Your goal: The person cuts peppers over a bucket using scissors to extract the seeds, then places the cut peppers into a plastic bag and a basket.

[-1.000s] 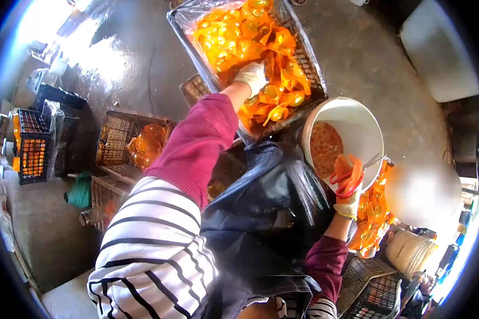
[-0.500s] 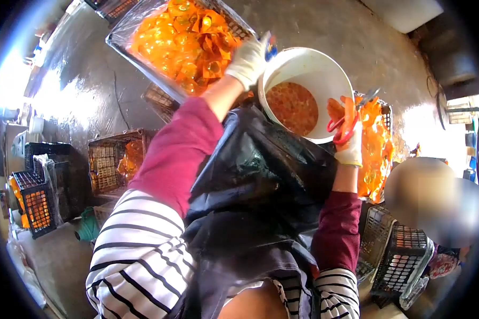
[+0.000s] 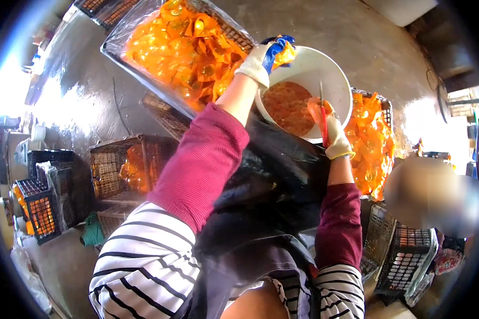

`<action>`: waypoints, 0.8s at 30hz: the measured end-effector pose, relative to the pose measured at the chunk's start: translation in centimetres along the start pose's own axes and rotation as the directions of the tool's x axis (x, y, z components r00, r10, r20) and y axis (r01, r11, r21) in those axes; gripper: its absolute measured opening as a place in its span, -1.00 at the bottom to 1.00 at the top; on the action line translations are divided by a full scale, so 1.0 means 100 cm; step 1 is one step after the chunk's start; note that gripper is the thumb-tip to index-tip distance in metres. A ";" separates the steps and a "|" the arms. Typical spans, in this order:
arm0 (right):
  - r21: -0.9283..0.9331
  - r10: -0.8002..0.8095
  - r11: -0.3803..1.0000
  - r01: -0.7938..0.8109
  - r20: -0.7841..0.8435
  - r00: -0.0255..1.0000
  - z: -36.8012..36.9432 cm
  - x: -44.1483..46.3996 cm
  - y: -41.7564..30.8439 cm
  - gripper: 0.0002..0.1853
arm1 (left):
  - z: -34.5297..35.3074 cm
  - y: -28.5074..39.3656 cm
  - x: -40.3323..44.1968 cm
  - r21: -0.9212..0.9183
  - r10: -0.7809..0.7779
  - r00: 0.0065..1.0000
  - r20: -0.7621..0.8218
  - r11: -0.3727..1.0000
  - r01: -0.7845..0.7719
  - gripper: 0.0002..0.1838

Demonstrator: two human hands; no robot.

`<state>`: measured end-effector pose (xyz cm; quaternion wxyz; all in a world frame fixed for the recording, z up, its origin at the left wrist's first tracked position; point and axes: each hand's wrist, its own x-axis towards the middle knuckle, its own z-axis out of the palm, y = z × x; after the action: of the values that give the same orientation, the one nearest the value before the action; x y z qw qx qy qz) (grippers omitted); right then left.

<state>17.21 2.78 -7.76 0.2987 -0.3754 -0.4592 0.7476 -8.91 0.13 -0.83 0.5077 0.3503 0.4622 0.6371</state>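
Bag (image 3: 286, 55) looks soft, light, likely slippery, best pinched by an edge; left hand (image 3: 259, 61) clutches it at the bucket's (image 3: 338, 80) far left, right hand (image 3: 335, 135) grips scissors (image 3: 324, 123)!

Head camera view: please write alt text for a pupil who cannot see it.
A gloved left hand holds an orange-yellow item by the rim of a white bucket, while the gloved right hand holds red-handled scissors at its near right side. Reddish mixture lies in the bucket; crates of shiny orange pieces flank it.
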 end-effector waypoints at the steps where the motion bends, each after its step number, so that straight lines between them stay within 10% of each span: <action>1: 0.094 0.030 0.995 -0.035 0.051 0.998 -0.006 0.004 0.006 -0.73 | 0.001 -0.018 0.008 -0.032 0.051 0.996 0.076 0.998 -0.049 -0.63; 4: -0.230 -0.067 0.966 0.120 0.226 0.972 0.000 -0.008 -0.013 -0.77 | 0.016 -0.047 0.004 -0.671 0.002 0.972 0.236 0.724 0.162 -0.58; 9: -0.311 0.002 0.948 0.066 0.213 0.977 0.015 -0.018 -0.026 -0.73 | 0.029 -0.050 0.007 -0.582 -0.024 0.983 0.184 0.803 0.129 -0.54; 12: -0.425 0.008 0.903 0.059 0.154 0.988 0.027 -0.017 -0.036 -0.70 | 0.045 -0.036 -0.010 -0.319 -0.126 0.986 -0.106 0.944 0.086 -0.58; 17: -0.395 0.100 0.914 -0.089 0.008 0.995 0.019 -0.018 -0.040 -0.65 | 0.036 -0.040 0.006 -0.417 -0.102 0.981 0.165 0.894 0.163 -0.63; 20: -0.348 0.106 0.930 -0.117 -0.052 0.993 0.020 -0.016 -0.038 -0.64 | 0.041 -0.033 -0.003 0.231 0.189 0.982 -0.017 0.956 -0.180 -0.66; 24: -0.243 0.128 0.959 -0.148 -0.097 0.987 0.006 -0.008 -0.037 -0.69 | 0.040 -0.038 0.002 0.333 -0.317 0.948 0.005 0.895 0.297 -0.66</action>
<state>17.52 3.33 -3.99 0.2143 -0.4708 -0.5097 0.6874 -4.08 1.44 -3.09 0.5499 0.3712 0.5959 0.4525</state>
